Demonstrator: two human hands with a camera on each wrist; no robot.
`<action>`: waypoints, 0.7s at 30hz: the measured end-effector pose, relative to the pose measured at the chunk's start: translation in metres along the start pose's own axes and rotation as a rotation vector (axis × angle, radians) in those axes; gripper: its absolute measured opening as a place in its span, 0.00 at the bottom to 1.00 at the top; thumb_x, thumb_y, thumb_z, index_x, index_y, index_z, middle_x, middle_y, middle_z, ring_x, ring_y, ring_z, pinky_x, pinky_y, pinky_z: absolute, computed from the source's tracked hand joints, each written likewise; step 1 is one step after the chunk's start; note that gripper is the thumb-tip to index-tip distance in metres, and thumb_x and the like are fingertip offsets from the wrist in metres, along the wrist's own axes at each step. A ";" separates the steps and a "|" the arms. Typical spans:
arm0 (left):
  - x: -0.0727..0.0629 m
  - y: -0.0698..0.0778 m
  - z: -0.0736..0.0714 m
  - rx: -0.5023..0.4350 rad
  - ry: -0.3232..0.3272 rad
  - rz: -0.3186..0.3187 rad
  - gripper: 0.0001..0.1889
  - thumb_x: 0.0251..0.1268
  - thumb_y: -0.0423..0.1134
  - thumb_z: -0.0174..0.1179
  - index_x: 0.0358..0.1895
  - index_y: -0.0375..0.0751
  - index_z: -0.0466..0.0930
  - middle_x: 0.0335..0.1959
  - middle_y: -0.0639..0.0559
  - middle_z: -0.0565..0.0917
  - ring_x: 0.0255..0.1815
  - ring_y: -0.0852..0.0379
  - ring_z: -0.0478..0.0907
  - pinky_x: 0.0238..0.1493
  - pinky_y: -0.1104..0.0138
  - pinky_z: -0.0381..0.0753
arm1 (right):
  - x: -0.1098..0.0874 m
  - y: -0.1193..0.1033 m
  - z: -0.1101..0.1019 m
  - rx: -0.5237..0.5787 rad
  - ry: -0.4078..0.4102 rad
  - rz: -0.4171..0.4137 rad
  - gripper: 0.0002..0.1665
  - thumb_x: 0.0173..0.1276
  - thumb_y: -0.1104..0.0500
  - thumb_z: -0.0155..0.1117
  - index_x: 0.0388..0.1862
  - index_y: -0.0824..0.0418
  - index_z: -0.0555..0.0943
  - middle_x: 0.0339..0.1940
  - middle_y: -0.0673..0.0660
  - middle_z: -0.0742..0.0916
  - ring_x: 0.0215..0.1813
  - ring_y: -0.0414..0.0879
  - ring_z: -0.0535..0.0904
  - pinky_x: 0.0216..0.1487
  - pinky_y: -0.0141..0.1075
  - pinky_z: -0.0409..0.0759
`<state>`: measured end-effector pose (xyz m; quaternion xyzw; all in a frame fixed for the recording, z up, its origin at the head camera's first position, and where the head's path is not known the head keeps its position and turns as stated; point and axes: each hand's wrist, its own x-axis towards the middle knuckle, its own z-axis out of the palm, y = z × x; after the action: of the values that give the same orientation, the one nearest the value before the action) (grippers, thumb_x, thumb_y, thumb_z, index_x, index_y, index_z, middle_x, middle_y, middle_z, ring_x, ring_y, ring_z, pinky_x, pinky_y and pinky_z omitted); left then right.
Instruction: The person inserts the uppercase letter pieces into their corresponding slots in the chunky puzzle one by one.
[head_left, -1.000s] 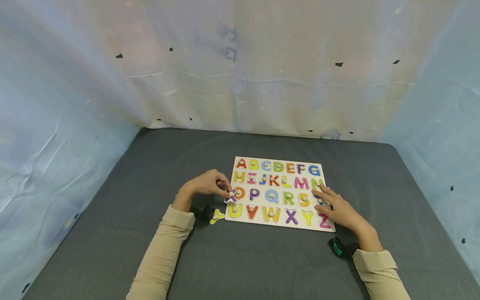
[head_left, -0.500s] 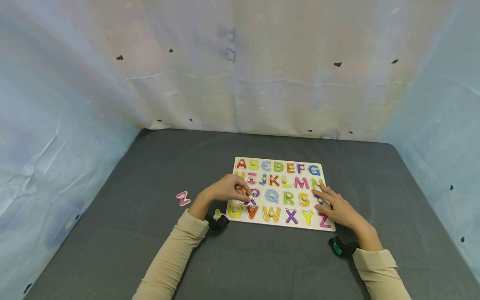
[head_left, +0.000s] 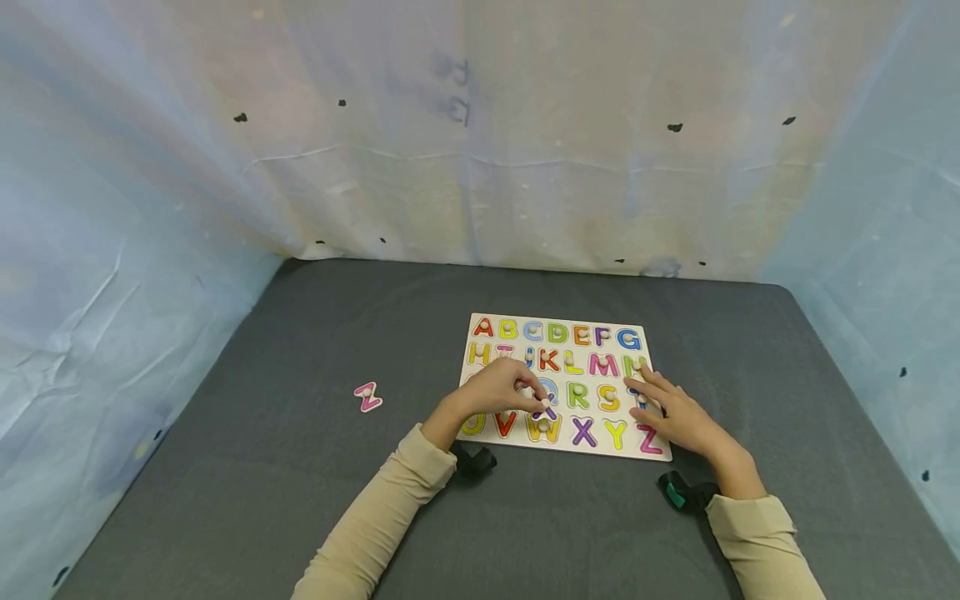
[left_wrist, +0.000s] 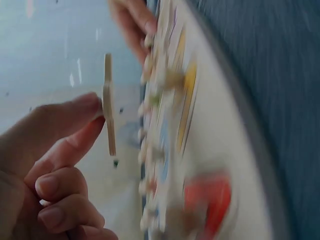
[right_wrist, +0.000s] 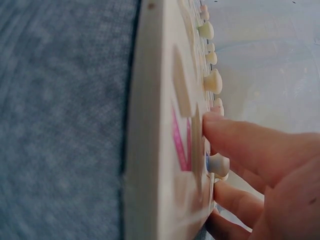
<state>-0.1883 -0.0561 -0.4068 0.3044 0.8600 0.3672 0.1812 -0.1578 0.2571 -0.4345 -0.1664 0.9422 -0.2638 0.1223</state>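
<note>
My left hand (head_left: 498, 392) pinches the knob of a purple letter X puzzle piece (head_left: 551, 412) between thumb and fingertips. The piece hangs over the wooden alphabet board (head_left: 632, 447), overlapping the Q and W area. In the left wrist view, the X piece (left_wrist: 109, 107) shows edge-on, apart from the board's face. My right hand (head_left: 678, 421) rests on the board's right edge with fingers spread around the T, whose knob (right_wrist: 218, 164) stands between thumb and fingers. The X, Y and Z recesses in the bottom row hold no knobbed pieces.
A pink Z piece (head_left: 367, 397) lies on the dark grey table cloth (head_left: 315, 483), left of the board. Knobbed letters fill the upper rows. A black wrist camera (head_left: 474, 461) sits under my left wrist. Pale sheets (head_left: 555, 200) hang around the table.
My left hand has carried the X piece rightward over the board, from its left edge to near the middle. The yellow Y piece is now hidden behind the left arm. My right hand stays put.
</note>
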 end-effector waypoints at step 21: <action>0.033 0.021 0.048 0.125 -0.028 -0.071 0.04 0.55 0.45 0.71 0.32 0.51 0.90 0.36 0.60 0.89 0.42 0.66 0.79 0.44 0.77 0.73 | 0.000 0.002 0.001 0.002 0.011 -0.003 0.35 0.68 0.49 0.60 0.70 0.61 0.68 0.75 0.73 0.60 0.74 0.75 0.53 0.69 0.70 0.48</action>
<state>-0.1787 0.0018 -0.4255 0.2895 0.8889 0.3019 0.1866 -0.1581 0.2580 -0.4361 -0.1662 0.9423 -0.2660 0.1171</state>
